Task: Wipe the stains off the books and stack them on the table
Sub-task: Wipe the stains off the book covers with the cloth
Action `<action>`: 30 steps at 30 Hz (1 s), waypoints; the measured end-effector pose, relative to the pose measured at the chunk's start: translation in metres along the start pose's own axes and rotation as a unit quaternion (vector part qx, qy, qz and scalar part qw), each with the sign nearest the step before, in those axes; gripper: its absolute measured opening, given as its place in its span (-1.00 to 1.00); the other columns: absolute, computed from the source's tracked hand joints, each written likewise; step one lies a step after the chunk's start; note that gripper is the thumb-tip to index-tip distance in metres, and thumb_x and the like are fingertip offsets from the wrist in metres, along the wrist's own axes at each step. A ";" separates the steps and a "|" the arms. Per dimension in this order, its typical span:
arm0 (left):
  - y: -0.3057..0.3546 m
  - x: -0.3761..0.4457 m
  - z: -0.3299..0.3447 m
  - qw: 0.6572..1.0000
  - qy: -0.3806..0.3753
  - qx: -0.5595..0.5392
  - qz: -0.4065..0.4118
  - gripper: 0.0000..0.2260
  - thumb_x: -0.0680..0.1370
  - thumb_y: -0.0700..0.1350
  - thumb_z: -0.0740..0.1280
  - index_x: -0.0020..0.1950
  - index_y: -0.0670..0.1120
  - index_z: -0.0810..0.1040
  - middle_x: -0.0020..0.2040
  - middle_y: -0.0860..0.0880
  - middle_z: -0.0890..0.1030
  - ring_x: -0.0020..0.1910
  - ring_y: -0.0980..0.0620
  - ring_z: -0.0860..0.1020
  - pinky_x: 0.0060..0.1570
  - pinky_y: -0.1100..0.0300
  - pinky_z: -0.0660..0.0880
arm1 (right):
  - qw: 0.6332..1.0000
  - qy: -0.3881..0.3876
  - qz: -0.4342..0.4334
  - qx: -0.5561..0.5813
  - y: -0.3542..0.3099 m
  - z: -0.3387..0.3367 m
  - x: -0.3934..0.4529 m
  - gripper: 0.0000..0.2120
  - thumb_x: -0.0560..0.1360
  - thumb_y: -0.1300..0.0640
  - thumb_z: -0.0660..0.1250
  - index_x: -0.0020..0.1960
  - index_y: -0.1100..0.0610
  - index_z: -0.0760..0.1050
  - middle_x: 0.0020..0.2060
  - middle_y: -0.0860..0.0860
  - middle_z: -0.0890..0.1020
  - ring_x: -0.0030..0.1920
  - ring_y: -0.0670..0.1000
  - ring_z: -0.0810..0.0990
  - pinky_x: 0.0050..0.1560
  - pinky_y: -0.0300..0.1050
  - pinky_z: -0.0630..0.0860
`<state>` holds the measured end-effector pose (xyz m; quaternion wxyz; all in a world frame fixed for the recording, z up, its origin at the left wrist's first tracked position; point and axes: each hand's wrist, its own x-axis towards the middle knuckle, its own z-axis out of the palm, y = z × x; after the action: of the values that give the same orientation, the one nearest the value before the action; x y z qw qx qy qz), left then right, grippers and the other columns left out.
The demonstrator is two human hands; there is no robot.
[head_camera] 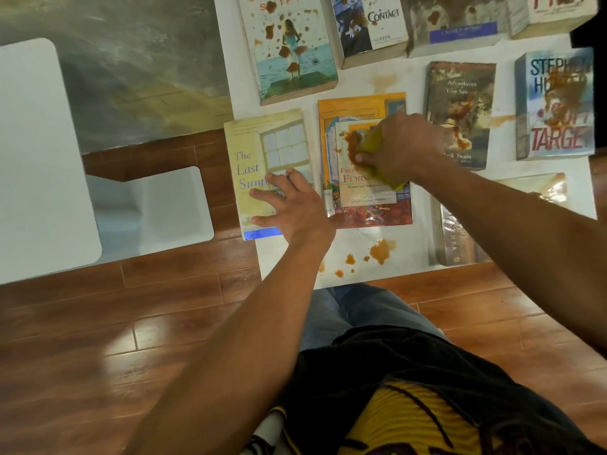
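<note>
Several books lie flat on a white table (pixel 410 257), most spattered with brown stains. My right hand (pixel 399 146) grips a yellow-green cloth (pixel 372 142) and presses it on a brown stain on the orange book (pixel 358 110) in the middle. My left hand (pixel 289 201) rests with spread fingers on the pale yellow "The Last Summer" book (pixel 259 142) at the table's left edge; that cover looks free of stains.
Stained books lie around: a beach-cover book (pixel 289 50), "Contact" (pixel 371 24), "Tom Sawyer" (pixel 460 93), "Soft Target" (pixel 555 103), and one (pixel 460 238) under my right forearm. Brown spills (pixel 379 251) mark the table's front. White chairs (pixel 42 152) stand left on the wooden floor.
</note>
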<state>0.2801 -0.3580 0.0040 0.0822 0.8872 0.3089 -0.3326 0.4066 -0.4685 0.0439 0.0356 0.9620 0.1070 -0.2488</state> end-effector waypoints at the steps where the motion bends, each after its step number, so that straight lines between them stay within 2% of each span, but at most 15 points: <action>1: 0.000 0.000 0.000 1.000 0.001 -0.002 0.002 0.18 0.35 0.41 0.46 0.57 -0.21 -0.16 0.58 -0.32 -0.12 0.52 -0.54 -0.08 0.30 -0.51 0.23 | 1.000 -0.007 -0.015 -0.014 -0.003 0.002 -0.003 -0.38 0.41 -0.41 0.37 0.08 0.15 0.49 -0.15 0.06 0.50 -0.06 0.14 0.58 -0.19 -0.03 0.45; 5: 0.001 0.000 0.000 1.000 -0.003 -0.004 0.004 0.18 0.34 0.41 0.47 0.57 -0.21 -0.17 0.58 -0.33 -0.13 0.51 -0.54 -0.08 0.30 -0.51 0.22 | 1.000 0.002 0.013 0.019 0.002 -0.002 0.003 -0.31 0.36 -0.43 0.39 0.12 0.16 0.50 -0.10 0.09 0.59 -0.06 0.15 0.61 -0.11 0.03 0.57; 10: 0.000 0.001 0.002 1.000 0.000 0.001 0.004 0.18 0.35 0.37 0.50 0.56 -0.21 -0.16 0.58 -0.33 -0.12 0.51 -0.55 -0.08 0.29 -0.51 0.24 | 0.999 -0.005 -0.025 -0.020 -0.004 0.004 -0.006 -0.44 0.43 -0.39 0.36 0.00 0.12 0.46 -0.21 0.04 0.45 -0.14 0.11 0.50 -0.22 -0.03 0.40; 12: 0.002 0.001 0.003 1.000 0.002 0.005 0.006 0.17 0.36 0.34 0.51 0.56 -0.21 -0.17 0.58 -0.33 -0.13 0.51 -0.55 -0.08 0.29 -0.51 0.23 | 1.000 0.000 -0.003 -0.005 0.002 0.003 -0.002 -0.44 0.42 -0.39 0.37 -0.02 0.11 0.44 -0.22 0.04 0.49 -0.14 0.10 0.52 -0.19 -0.03 0.44; 15: 0.001 0.002 0.003 1.000 0.003 0.007 0.000 0.17 0.37 0.33 0.52 0.57 -0.21 -0.18 0.58 -0.32 -0.12 0.51 -0.54 -0.07 0.29 -0.51 0.24 | 0.999 0.017 0.024 0.038 0.003 0.000 0.004 -0.38 0.39 -0.40 0.40 0.06 0.15 0.48 -0.11 0.08 0.61 -0.10 0.13 0.60 -0.10 0.03 0.56; 19: 0.001 0.004 0.005 1.000 0.016 0.015 -0.001 0.14 0.37 0.31 0.52 0.56 -0.20 -0.16 0.58 -0.32 -0.10 0.51 -0.54 -0.05 0.27 -0.50 0.27 | 1.000 -0.016 -0.025 -0.009 -0.004 0.006 -0.004 -0.40 0.39 -0.41 0.38 0.01 0.12 0.45 -0.17 0.06 0.51 -0.16 0.10 0.50 -0.21 -0.04 0.43; 23: 0.001 0.002 0.006 1.000 0.018 0.013 -0.002 0.12 0.37 0.29 0.53 0.54 -0.21 -0.14 0.58 -0.32 -0.09 0.51 -0.54 -0.04 0.28 -0.51 0.26 | 0.999 0.014 0.013 0.029 0.002 0.002 0.008 -0.40 0.39 -0.40 0.40 0.01 0.14 0.49 -0.11 0.08 0.60 -0.11 0.12 0.59 -0.14 0.01 0.57; 27: 0.000 0.002 0.006 1.000 0.014 0.015 0.000 0.16 0.36 0.35 0.50 0.56 -0.21 -0.16 0.57 -0.32 -0.10 0.51 -0.54 -0.05 0.29 -0.50 0.26 | 0.999 -0.001 -0.034 -0.016 -0.004 0.009 0.002 -0.45 0.42 -0.41 0.35 -0.07 0.10 0.44 -0.14 0.07 0.53 -0.16 0.10 0.49 -0.22 -0.05 0.42; 30: 0.001 0.001 0.005 1.000 0.019 0.010 0.003 0.15 0.37 0.35 0.50 0.57 -0.20 -0.15 0.58 -0.32 -0.09 0.52 -0.53 -0.04 0.29 -0.50 0.26 | 1.000 0.014 -0.019 -0.015 0.005 -0.001 0.014 -0.43 0.41 -0.41 0.36 -0.06 0.12 0.46 -0.15 0.09 0.56 -0.16 0.11 0.52 -0.20 -0.01 0.50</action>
<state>0.2784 -0.3597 -0.0010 0.0682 0.8951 0.3046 -0.3184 0.4205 -0.4710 0.0380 0.0438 0.9624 0.1297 -0.2344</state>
